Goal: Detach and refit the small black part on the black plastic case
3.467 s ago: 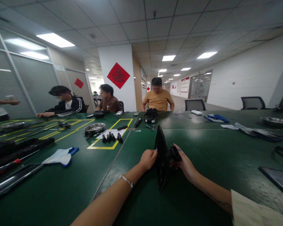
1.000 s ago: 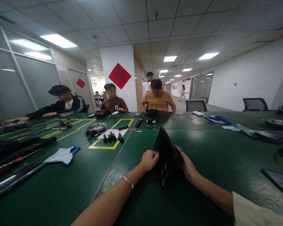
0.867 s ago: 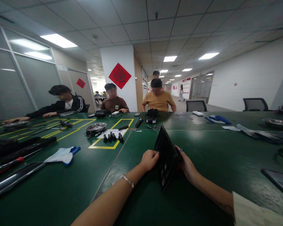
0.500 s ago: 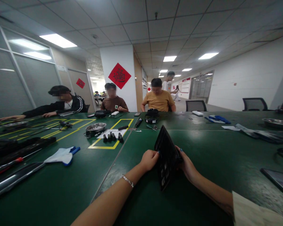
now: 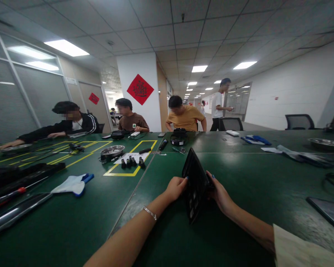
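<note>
Both hands hold a thin black panel-like thing (image 5: pixel 193 187), which looks like an opened folding case, tilted on edge above the green table. Its inner face shows several pale patches too dark to make out. My left hand (image 5: pixel 176 189), with a silver bracelet at the wrist, grips the left edge, its thumb on the inner face. My right hand (image 5: pixel 220 193) holds the right side; the fingers behind are partly hidden. Beyond it lie small scissors-like tools (image 5: pixel 179 150) and a black cylinder (image 5: pixel 163 144).
Several black nozzle-like parts (image 5: pixel 133 162) stand by a metal bowl (image 5: pixel 112 151) in yellow tape. To the left lie a glove (image 5: pixel 72 183), a red-handled screwdriver (image 5: pixel 21 190) and a black tube (image 5: pixel 19 215). A tablet (image 5: pixel 327 211) is at right. Several people sit opposite.
My hands and the black thing stay nearly in place. A walking person in the background has moved right, and the seated person in yellow leans left.
</note>
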The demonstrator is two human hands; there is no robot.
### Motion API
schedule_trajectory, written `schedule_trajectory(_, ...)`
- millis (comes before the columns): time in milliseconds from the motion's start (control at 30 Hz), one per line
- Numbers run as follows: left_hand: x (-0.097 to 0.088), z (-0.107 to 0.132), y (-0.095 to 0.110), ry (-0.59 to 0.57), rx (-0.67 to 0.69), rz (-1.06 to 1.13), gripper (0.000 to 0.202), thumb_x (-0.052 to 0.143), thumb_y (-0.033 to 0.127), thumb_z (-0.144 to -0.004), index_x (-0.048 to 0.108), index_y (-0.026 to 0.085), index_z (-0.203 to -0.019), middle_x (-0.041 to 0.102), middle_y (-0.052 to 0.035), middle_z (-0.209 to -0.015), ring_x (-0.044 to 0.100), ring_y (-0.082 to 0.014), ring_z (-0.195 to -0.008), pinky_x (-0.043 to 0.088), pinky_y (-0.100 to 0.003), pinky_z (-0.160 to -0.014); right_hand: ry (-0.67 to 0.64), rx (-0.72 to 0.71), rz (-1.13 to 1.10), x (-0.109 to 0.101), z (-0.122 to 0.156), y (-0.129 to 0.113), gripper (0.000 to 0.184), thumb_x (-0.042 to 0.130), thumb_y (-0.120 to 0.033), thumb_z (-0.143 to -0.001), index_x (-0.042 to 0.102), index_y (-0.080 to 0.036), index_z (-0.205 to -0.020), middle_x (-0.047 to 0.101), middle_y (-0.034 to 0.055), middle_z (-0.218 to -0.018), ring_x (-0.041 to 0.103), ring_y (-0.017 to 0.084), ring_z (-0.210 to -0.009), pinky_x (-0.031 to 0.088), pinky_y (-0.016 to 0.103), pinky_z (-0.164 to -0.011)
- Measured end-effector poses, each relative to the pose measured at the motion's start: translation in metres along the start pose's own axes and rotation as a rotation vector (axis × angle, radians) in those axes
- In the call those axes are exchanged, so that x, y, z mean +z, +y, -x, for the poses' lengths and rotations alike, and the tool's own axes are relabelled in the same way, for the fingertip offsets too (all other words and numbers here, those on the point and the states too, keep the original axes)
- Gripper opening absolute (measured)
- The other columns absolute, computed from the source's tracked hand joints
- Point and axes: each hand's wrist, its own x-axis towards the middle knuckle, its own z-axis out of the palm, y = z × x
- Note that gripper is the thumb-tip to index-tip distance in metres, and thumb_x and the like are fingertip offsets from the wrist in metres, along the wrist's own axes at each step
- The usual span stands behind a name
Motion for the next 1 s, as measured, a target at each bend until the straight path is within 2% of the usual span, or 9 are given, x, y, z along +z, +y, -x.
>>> schedule_trajectory(267, 0.001, -0.001, 0.002, 0.117, -0.009, -0.203, 0.062, 0.019, 0.064, -0.082, 0.026, 0.018, -0.041, 0.021, 0.004, -0.041, 0.019, -0.0066, -0.041, 0.013, -0.027, -0.046, -0.025, -0.026, 0.015, -0.003, -0.003, 0.005, 0.067, 0.054, -0.054, -0.075, 0.038, -0.023, -0.133, 0.064, 0.0037, -0.087, 0.057, 0.016, -0.055, 0.038, 0.024, -0.041)
schedule_trajectory(533, 0.001, 0.0, 0.004, 0.111, -0.003, -0.288, 0.062, 0.018, 0.058, -0.086, 0.032, 0.017, -0.042, 0.025, 0.0032, -0.043, 0.023, -0.0074, -0.043, 0.015, -0.027, -0.049, -0.023, -0.019, 0.025, -0.003, -0.003, 0.005, 0.065, 0.051, -0.053, -0.078, 0.036, -0.023, -0.134, 0.064, 0.0042, -0.085, 0.057, 0.017, -0.055, 0.038, 0.025, -0.041)
schedule_trajectory(700, 0.0, 0.001, 0.007, 0.111, -0.025, -0.345, 0.063, 0.017, 0.055, -0.087, 0.036, 0.016, -0.041, 0.026, 0.0027, -0.043, 0.024, -0.0078, -0.043, 0.016, -0.027, -0.049, -0.038, -0.005, 0.049, -0.002, 0.0, 0.001, 0.07, 0.053, -0.048, -0.077, 0.03, -0.021, -0.138, 0.064, 0.0054, -0.087, 0.057, 0.016, -0.052, 0.04, 0.025, -0.042)
schedule_trajectory(833, -0.003, 0.003, 0.01, 0.102, -0.007, -0.431, 0.061, 0.019, 0.046, -0.089, 0.045, 0.015, -0.045, 0.035, 0.0006, -0.045, 0.031, -0.0089, -0.046, 0.018, -0.026, -0.051, -0.051, -0.011, 0.085, -0.002, 0.002, -0.001, 0.074, 0.057, -0.038, -0.073, 0.027, -0.021, -0.139, 0.064, 0.0062, -0.096, 0.057, 0.014, -0.052, 0.042, 0.025, -0.045)
schedule_trajectory(1000, -0.006, 0.007, 0.014, 0.082, 0.032, -0.556, 0.044, 0.03, 0.03, -0.086, 0.056, 0.013, -0.054, 0.049, -0.0029, -0.055, 0.041, -0.0113, -0.055, 0.02, -0.026, -0.054, -0.072, -0.031, 0.099, -0.005, 0.001, 0.001, 0.076, 0.059, -0.035, -0.07, 0.028, -0.025, -0.139, 0.061, 0.0056, -0.1, 0.056, 0.012, -0.052, 0.042, 0.024, -0.045)
